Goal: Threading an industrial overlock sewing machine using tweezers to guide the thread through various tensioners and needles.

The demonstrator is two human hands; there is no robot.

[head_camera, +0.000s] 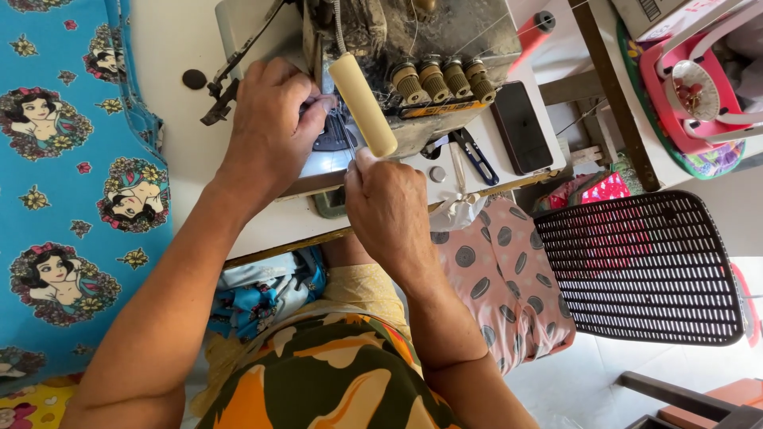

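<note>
White sewing table carries grimy overlock machine, four ribbed tension knobs above yellow label strip. Left hand rests at needle area, fingers curled together on machine front. Right hand pinches thin tweezers, fingertips clamped, just below cream cylindrical handle. Blue cartoon-print fabric lies left; black phone, blue-handled snips right.

The sewing machine is dull, worn metal with ribbed knobs; a smooth cream plastic tube lies at its 7 o'clock. The phone at 3 o'clock is glossy black. The blue cloth at 9 o'clock is matt printed cotton. The chair back is black plastic mesh.
</note>
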